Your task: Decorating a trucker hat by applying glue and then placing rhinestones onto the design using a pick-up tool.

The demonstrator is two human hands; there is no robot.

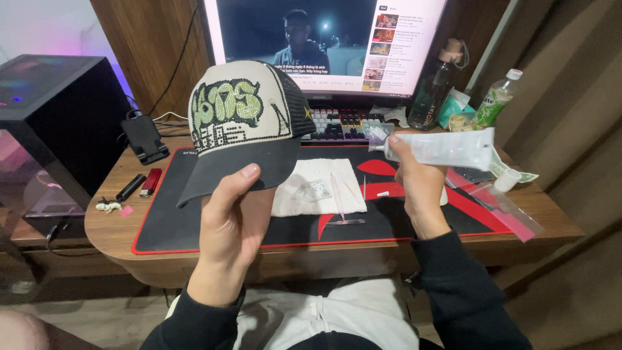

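Observation:
My left hand (232,217) holds a cap (241,123) by its dark brim, raised over the desk. The cap has a cream front panel covered in green and silver rhinestone lettering and a black mesh back. My right hand (416,185) grips a clear squeeze tube (447,149), nozzle pointing left toward the cap, a short gap between them. Under my hands a white cloth (317,188) lies on the black and red desk mat (194,227), with a small patch of loose stones and a thin pink stick on it.
A monitor (324,39) plays a video above a lit keyboard (340,124). Two bottles (433,91) stand at back right, a white tube cap (506,179) and a clear plastic bag (502,204) at right. A computer tower (52,129), phone stand and lighters sit left.

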